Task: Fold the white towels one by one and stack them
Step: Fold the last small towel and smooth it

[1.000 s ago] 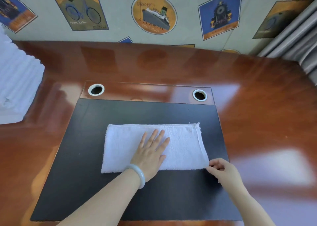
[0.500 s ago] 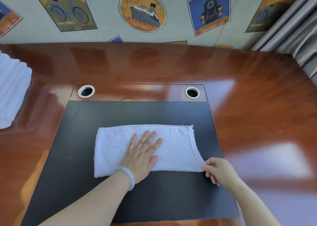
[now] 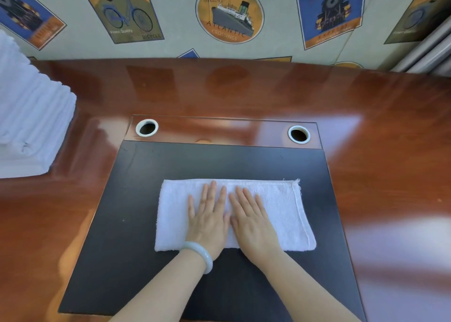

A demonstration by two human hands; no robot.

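Observation:
A white towel [image 3: 283,214] lies folded into a long rectangle on the black desk mat [image 3: 146,199]. My left hand [image 3: 210,216], with a pale bangle on the wrist, rests flat on the towel's middle with its fingers straight. My right hand [image 3: 251,219] lies flat beside it, fingers straight and touching the towel. A tall stack of folded white towels [image 3: 29,116] stands at the left edge of the desk.
The mat sits on a glossy red-brown wooden desk [image 3: 378,131]. Two round cable holes [image 3: 147,127] [image 3: 299,134] lie just beyond the mat. A wall with posters runs behind the desk, and grey curtains [image 3: 429,53] hang at the far right.
My right hand has let go of the towel's right near corner and moved left onto the towel, flat beside my left hand. The corner now lies flat.

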